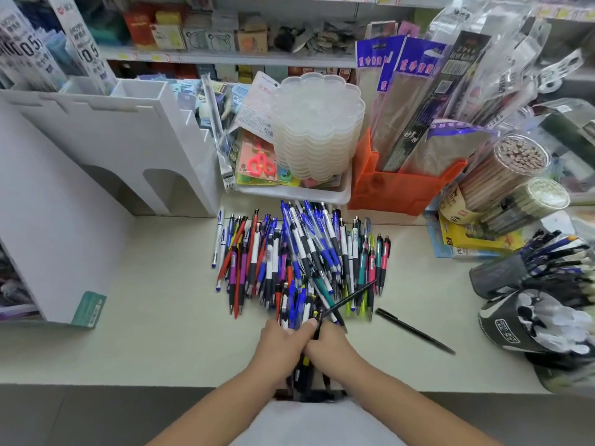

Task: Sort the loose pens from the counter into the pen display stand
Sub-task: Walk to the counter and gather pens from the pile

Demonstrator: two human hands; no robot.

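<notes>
1. Stationery-shop shelves are filling the background, and a pale counter (161, 300) is running across the middle of the view, seen from above by a head camera.
2. Fingers of the left hand (283, 344) are curling round a bundle of pens (304, 371), the thumb pressing across the top, apparently gathering them so they can be carried together.
3. The right hand (331, 344) is closing beside it, touching it, and pinching a thin black pen (349, 298) that is angling up to the right over the heap; whether it is also gripping the bundle cannot be told.
4. Just beyond the knuckles, the pile of loose pens (299, 252) is lying on the counter: blue, white, black, red, purple and teal barrels, mostly pointing away from the person.
5. A single slim black pen (415, 331) is lying apart to the right of the pile.
6. The white pen display stand (106, 140) is standing at the left, well apart from the hands, its stepped slots open at the top to receive pens; most of the sorting looks undone.
7. Behind the pile a stack of clear flower-shaped palettes (317, 123) is sitting in a white tray (344, 193), next to an orange bin (396, 191) holding packaged brushes.
8. At the far right, mesh pen cups (495, 275) are leaning, full of pens.
</notes>
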